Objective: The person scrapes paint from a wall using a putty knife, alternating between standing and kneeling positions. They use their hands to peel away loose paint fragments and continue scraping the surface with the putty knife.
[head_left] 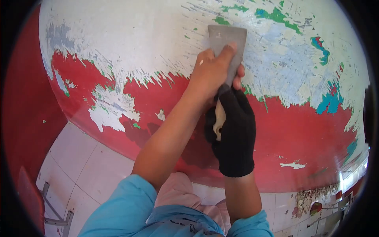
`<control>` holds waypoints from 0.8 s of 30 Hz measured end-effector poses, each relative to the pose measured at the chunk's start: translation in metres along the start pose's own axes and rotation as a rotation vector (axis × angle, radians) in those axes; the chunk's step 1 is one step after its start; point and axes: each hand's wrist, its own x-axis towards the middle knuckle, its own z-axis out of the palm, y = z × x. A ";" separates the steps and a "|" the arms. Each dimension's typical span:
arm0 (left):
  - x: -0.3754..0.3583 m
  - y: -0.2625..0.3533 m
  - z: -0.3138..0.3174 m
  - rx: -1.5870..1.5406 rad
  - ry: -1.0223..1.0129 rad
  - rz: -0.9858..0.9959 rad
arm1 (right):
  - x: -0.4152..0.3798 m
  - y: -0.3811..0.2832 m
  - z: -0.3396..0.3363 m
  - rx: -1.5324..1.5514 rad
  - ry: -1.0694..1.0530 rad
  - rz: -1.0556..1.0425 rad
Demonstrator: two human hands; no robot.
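A wide grey metal scraper (227, 36) lies with its blade against a wall of chipped paint (138, 35). My bare left hand (215, 73) grips the blade's lower part, its thumb on the front face and fingertips showing at the right edge. Below it, my right hand (235, 126), in a black glove, is wrapped round the pale handle (219, 118). Around the blade the surface is whitish and scratched, with green patches (278, 17). Lower down, red paint (292, 134) shows under a jagged edge.
White tiles (83, 158) lie below the wall. A red seat with a metal frame (57, 217) stands at the lower left. More metal frames and a red object (316, 208) are at the lower right, near a flaking wall patch (306, 199).
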 end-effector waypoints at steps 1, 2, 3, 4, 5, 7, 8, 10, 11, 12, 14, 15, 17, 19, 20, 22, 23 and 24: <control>0.000 0.001 0.000 -0.049 -0.019 0.011 | 0.000 0.003 -0.003 -0.005 0.007 0.008; 0.003 0.003 0.001 -0.091 -0.045 0.031 | 0.003 0.006 -0.006 -0.196 -0.028 -0.147; -0.003 -0.004 0.001 -0.096 -0.034 0.012 | -0.001 0.009 -0.009 -0.391 -0.056 -0.277; -0.005 -0.008 0.002 -0.109 -0.021 0.023 | 0.002 0.008 -0.006 -0.388 -0.060 -0.279; -0.006 -0.009 0.003 -0.121 -0.011 0.038 | 0.006 0.004 -0.003 -0.357 -0.063 -0.268; 0.010 0.006 0.004 -0.070 0.014 0.095 | 0.015 -0.004 0.003 -0.299 -0.058 -0.243; 0.015 0.010 0.005 -0.024 0.046 0.143 | 0.018 -0.007 0.003 -0.272 -0.052 -0.222; 0.010 0.007 0.006 -0.034 0.047 0.102 | 0.016 -0.009 0.003 -0.242 -0.045 -0.195; 0.005 0.006 0.006 -0.046 0.049 0.071 | 0.013 -0.008 0.002 -0.201 -0.038 -0.158; 0.003 0.005 0.007 -0.044 0.048 0.085 | 0.012 -0.008 0.001 -0.158 -0.038 -0.137; -0.005 -0.005 0.009 -0.044 0.076 0.055 | 0.005 -0.003 -0.004 -0.073 -0.021 -0.073; 0.003 0.000 0.006 -0.012 0.067 0.068 | 0.003 -0.001 -0.007 -0.029 -0.004 -0.045; 0.011 0.012 0.006 -0.026 0.063 0.080 | 0.008 -0.010 0.001 -0.153 -0.017 -0.097; 0.006 0.014 0.005 0.016 0.040 0.083 | 0.004 -0.010 0.002 -0.121 -0.069 -0.113; 0.001 0.010 0.005 0.019 0.041 0.094 | 0.000 -0.007 0.003 -0.119 -0.079 -0.119; -0.002 0.004 0.005 -0.018 0.047 0.031 | -0.003 -0.003 0.005 -0.011 0.082 -0.017; 0.005 0.005 0.002 -0.013 0.030 0.039 | -0.002 -0.001 0.005 -0.009 0.084 -0.018; 0.003 0.006 0.003 -0.015 0.028 0.033 | -0.001 -0.001 0.006 -0.017 0.043 -0.066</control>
